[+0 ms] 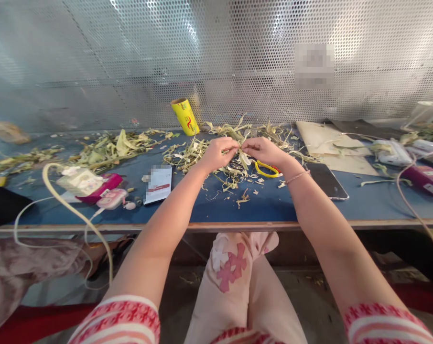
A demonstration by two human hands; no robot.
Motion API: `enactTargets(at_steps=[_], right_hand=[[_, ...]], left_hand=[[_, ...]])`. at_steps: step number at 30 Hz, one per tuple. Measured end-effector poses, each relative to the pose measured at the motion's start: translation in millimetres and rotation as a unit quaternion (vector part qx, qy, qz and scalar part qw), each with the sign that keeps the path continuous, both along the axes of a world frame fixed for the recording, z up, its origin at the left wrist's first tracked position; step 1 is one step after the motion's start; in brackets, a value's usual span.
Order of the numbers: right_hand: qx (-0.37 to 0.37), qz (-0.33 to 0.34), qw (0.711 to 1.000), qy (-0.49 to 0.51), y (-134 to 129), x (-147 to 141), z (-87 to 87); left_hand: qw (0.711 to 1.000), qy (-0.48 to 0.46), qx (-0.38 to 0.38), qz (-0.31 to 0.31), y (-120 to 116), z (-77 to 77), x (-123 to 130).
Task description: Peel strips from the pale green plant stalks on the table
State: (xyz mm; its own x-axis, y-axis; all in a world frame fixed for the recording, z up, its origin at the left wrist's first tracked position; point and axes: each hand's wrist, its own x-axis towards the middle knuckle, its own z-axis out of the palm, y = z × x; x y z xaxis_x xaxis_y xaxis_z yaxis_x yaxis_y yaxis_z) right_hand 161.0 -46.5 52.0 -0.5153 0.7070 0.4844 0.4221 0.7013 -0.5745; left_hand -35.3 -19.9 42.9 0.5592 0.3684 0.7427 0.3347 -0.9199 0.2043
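Note:
Over a heap of pale green, dried-looking plant strips (188,154), my left hand (219,152) and my right hand (262,150) meet almost fingertip to fingertip. Both are closed in a pinch on a thin plant strip (243,159), whose pale end hangs below the fingers. Most of the strip is hidden by the fingertips. Just under my right hand lie scissors with yellow handles (266,170); their blades are partly covered by scraps. Small trimmings (243,197) are scattered on the blue table (216,212) in front of the heap.
A yellow cardboard tube (185,116) leans near the perforated metal wall (216,62). A lit phone (159,185) lies left, a dark phone (326,180) right. Purple-based devices (100,186) with cables, another leaf pile (118,145) and beige card sheets (327,138) flank the work. A person's leg (33,274) shows left.

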Motion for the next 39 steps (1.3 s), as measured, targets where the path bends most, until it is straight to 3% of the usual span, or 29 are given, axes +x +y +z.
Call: enactTargets(at_steps=[5, 10, 13, 17, 19, 21, 23, 26, 29, 34, 39], right_hand=[[0.044, -0.056, 0.997, 0.010, 4.4, -1.8, -4.2], [0.166, -0.134, 0.976, -0.049, 8.7, -8.1, -15.9], [0.176, -0.195, 0.962, -0.077, 9.1, -11.1, -21.5], [0.179, -0.246, 0.948, -0.096, 11.3, -12.2, -25.5], [0.179, -0.257, 0.945, -0.099, 13.0, -12.8, -26.9], [0.182, -0.244, 0.948, -0.088, 13.8, -13.2, -27.4], [0.212, -0.233, 0.947, -0.067, 12.8, -12.4, -26.0], [0.295, -0.252, 0.920, -0.052, 9.4, -7.3, -20.6], [0.336, -0.230, 0.906, -0.115, 8.8, -0.7, -16.1], [0.291, -0.193, 0.901, -0.259, 20.2, 3.2, -20.8], [0.251, -0.154, 0.907, -0.303, 25.8, -2.6, -26.6]], left_hand=[[0.998, -0.037, -0.020, 0.052, 2.6, -4.6, 3.0], [0.974, -0.149, -0.162, 0.046, 5.6, -13.9, 8.8], [0.925, -0.237, -0.298, 0.002, 4.5, -16.2, 15.2], [0.810, -0.356, -0.466, -0.038, -0.4, -15.4, 24.2], [0.755, -0.383, -0.528, -0.062, -2.4, -15.8, 27.0], [0.731, -0.390, -0.554, -0.080, -2.8, -17.4, 28.6], [0.737, -0.389, -0.547, -0.084, -1.5, -19.3, 29.0], [0.762, -0.382, -0.518, -0.070, 2.1, -20.7, 28.0], [0.788, -0.361, -0.495, -0.060, 5.7, -20.1, 24.6], [0.826, -0.301, -0.474, -0.050, 11.3, -19.7, 15.6], [0.890, -0.251, -0.381, 0.018, 14.5, -17.8, 9.3]])
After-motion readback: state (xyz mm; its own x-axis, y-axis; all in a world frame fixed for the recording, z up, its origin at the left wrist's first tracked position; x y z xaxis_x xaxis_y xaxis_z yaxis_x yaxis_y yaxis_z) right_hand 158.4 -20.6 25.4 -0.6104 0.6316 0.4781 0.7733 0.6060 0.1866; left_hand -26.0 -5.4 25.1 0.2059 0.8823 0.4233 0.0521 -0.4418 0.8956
